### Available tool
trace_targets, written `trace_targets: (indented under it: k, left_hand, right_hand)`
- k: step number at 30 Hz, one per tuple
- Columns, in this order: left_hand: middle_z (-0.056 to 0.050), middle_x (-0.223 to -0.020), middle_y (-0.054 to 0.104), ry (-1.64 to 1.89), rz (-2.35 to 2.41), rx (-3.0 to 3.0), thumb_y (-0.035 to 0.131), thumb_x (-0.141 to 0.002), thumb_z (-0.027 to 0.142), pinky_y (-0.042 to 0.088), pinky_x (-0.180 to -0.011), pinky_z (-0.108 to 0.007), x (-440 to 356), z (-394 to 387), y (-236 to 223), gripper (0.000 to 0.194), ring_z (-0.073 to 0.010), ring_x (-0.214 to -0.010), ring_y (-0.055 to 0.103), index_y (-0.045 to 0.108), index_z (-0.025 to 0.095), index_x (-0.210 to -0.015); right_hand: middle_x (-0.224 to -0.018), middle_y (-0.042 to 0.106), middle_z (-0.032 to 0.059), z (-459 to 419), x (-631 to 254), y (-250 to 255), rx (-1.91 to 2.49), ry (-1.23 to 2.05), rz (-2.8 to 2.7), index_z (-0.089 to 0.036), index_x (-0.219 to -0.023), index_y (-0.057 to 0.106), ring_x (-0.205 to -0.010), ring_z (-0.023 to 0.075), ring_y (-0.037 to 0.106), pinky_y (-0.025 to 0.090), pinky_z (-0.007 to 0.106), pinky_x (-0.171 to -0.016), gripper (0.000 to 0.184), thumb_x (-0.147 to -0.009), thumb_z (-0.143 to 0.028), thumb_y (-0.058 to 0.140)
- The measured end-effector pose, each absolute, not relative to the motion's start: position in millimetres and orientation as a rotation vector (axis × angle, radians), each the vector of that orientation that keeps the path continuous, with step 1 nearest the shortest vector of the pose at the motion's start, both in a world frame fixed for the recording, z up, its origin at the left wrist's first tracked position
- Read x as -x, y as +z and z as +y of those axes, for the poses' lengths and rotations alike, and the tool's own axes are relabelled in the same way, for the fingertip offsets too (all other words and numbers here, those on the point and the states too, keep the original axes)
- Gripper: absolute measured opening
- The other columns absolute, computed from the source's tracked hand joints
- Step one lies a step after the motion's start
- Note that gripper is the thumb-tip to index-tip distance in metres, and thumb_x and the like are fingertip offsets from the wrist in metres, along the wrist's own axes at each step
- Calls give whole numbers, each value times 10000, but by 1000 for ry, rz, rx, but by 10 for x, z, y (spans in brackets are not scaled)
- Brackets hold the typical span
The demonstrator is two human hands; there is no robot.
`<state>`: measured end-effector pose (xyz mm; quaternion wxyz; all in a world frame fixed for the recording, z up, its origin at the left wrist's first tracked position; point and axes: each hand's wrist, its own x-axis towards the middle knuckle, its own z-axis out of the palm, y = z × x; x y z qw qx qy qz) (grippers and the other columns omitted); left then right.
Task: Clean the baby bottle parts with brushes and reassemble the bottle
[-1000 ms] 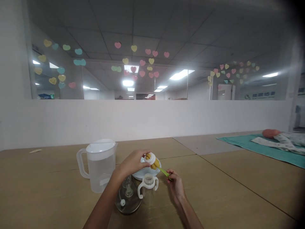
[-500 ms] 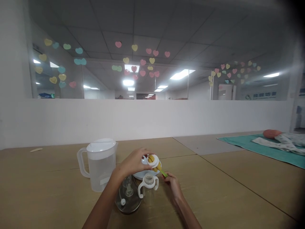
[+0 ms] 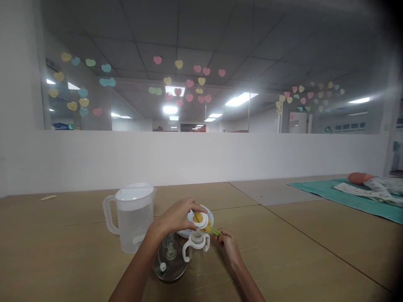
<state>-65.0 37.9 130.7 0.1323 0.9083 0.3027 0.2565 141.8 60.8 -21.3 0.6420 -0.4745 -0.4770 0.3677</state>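
Above the mouth of a clear bottle [image 3: 197, 244], the left hand [image 3: 179, 217] pinches a white ring [image 3: 204, 221] between thumb and fingers, its grip closed on the rim. Yellow sponge shows within the ring's opening and past its far side; it belongs to a brush [image 3: 215, 231] with a green handle, which slants down to the right hand [image 3: 227, 243]. That hand's grip is closed around the handle's end, fingers curled. The bottle stands upright on the tabletop [image 3: 283, 256], wearing a white collar with two curved handles. Behind the ring and partly hidden by it lies a pale blue dish [image 3: 211, 214]. Just left of the bottle is a dark, shiny tray [image 3: 172, 272] bearing a clear teat-like piece [image 3: 171, 252] and a small white knob [image 3: 163, 266]. Farther left stands a translucent pitcher [image 3: 135, 224], its handle pointing left, and well beyond it a thin pale sliver [image 3: 48, 197]. At the far right, a teal cloth [image 3: 317, 189] carries patterned fabric [image 3: 385, 185] and a rounded orange object [image 3: 359, 178]. Heart-shaped stickers [image 3: 157, 60] dot the glass above the white wall [image 3: 189, 159].
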Motion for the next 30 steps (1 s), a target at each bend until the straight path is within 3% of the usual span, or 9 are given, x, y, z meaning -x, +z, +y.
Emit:
trace_targets:
  k: [5,8,21,30]
  left_hand:
    - [-34,-1101,625,813,744,-2664,514,-671,2,427,-883,-267,623,370,1290,463,-169,-993,568,670,239,-1037]
    - [-38,-1115,631,829,726,-2669,473,-660,-19,425,-913,-281,615,394,1277,479,-174,-1020,566,670,224,-1022]
    - [-44,-1046,659,739,984,-2712,617,-632,67,441,-838,-273,686,534,1199,442,-194,-932,587,655,215,-1047]
    - [-50,-1062,638,670,1070,-2798,654,-660,70,409,-865,-291,630,491,1206,456,-212,-984,562,623,210,-1094]
  right_hand:
    - [-401,317,-47,598,-1408,-223,1097,830,-1099,-189,-403,488,-466,101,269,180,253,-477,125,-441,-301,446]
    - [-407,321,-46,594,-1413,-219,1100,829,-1104,-191,-415,493,-470,103,276,182,249,-475,124,-446,-303,449]
    - [-444,389,-30,599,-1415,-239,1081,830,-1134,-183,-407,498,-487,110,325,229,250,-499,178,-496,-337,496]
    - [-452,419,-15,632,-1493,-260,1107,704,-1071,-196,-394,486,-507,134,370,263,263,-517,211,-506,-374,476]
